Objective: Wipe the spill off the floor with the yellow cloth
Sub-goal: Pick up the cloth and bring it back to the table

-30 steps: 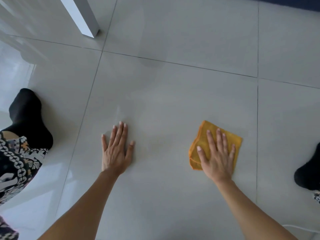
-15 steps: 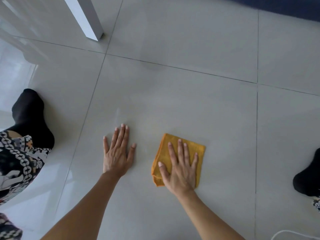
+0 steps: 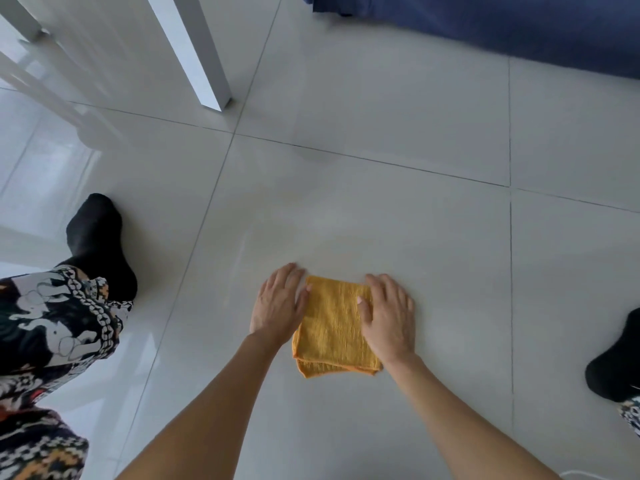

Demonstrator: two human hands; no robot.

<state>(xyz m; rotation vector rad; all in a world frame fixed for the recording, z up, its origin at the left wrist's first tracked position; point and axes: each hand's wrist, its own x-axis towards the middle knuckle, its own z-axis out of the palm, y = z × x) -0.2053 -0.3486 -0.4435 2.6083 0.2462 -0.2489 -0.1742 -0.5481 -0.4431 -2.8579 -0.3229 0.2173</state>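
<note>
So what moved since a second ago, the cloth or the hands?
Both. The right hand slid the yellow cloth leftward across the floor until it met the left hand. Now both hands grip its side edges, where before each lay flat. The cloth is still folded and on the tiles.

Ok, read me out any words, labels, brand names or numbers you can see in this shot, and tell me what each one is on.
None: there is no readable text anywhere in this view.
The yellow cloth shows no tag or label.
The patterned trousers carry shapes only, no letters.
The floor tiles and the white furniture leg are unmarked.
</note>
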